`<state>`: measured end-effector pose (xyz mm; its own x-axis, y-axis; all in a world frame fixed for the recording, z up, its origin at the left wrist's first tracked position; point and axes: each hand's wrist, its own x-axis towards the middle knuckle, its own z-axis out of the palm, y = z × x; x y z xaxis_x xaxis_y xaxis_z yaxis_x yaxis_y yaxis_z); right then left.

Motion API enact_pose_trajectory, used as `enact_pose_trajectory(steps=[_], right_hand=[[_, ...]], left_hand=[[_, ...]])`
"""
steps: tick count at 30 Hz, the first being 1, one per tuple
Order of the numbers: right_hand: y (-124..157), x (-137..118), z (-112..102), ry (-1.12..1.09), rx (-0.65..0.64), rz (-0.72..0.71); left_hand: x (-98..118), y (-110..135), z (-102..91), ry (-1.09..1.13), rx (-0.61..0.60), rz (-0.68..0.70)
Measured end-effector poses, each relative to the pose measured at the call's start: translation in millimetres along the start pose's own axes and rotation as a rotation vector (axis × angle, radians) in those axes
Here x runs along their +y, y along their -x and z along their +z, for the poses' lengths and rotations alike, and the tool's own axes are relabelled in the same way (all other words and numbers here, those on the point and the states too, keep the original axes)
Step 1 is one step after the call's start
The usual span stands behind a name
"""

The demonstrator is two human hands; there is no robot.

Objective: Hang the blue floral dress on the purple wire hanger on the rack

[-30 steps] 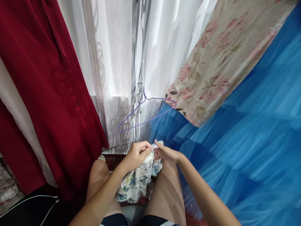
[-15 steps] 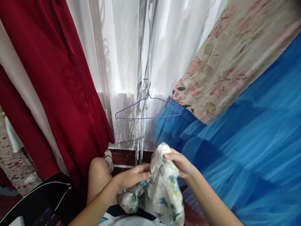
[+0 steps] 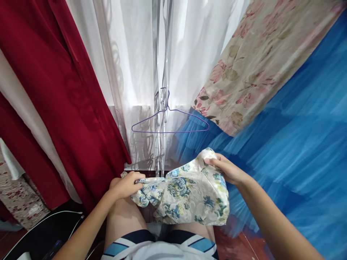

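A cream cloth garment (image 3: 187, 198) with blue, green and yellow flowers is stretched between my two hands above my lap; its exact kind I cannot make out. My left hand (image 3: 129, 186) is closed on its bunched left end. At the upper right corner, my right hand (image 3: 226, 167) pinches it, thumb on the near side. Straight ahead of the garment, a thin purple wire hanger (image 3: 170, 132) hangs bare from a metal stand (image 3: 160, 72).
Red cloth (image 3: 78, 101) hangs on the left and white curtains (image 3: 130, 54) behind the stand. To the right hang a beige floral cloth (image 3: 238, 79) and a layered blue tulle skirt (image 3: 287, 155). A black round surface with white cables (image 3: 51, 213) is at lower left.
My hands have moved apart, left hand leftward and right hand rightward. The garment, bunched and hanging before, is now spread sideways between them.
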<state>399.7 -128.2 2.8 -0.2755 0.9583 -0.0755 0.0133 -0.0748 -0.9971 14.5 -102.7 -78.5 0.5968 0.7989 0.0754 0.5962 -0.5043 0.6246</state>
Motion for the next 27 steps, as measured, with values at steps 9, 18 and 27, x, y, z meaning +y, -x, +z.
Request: enact_pose_trajectory(steps=[9,18,27], right_hand=[[-0.3,0.2,-0.4,0.356,-0.452,0.132],[-67.9,-0.4,6.6,0.311,0.038,-0.203],[-120.3,-12.9,-27.8,0.483,0.585,-0.665]], left_hand=[[-21.7,-4.8,-70.2,-0.456,0.208,0.173],[-46.6,-63.3,-137.6,-0.442,0.436,-0.102],[-34.2,-120.4,-155.7,0.114,0.499,0.162]])
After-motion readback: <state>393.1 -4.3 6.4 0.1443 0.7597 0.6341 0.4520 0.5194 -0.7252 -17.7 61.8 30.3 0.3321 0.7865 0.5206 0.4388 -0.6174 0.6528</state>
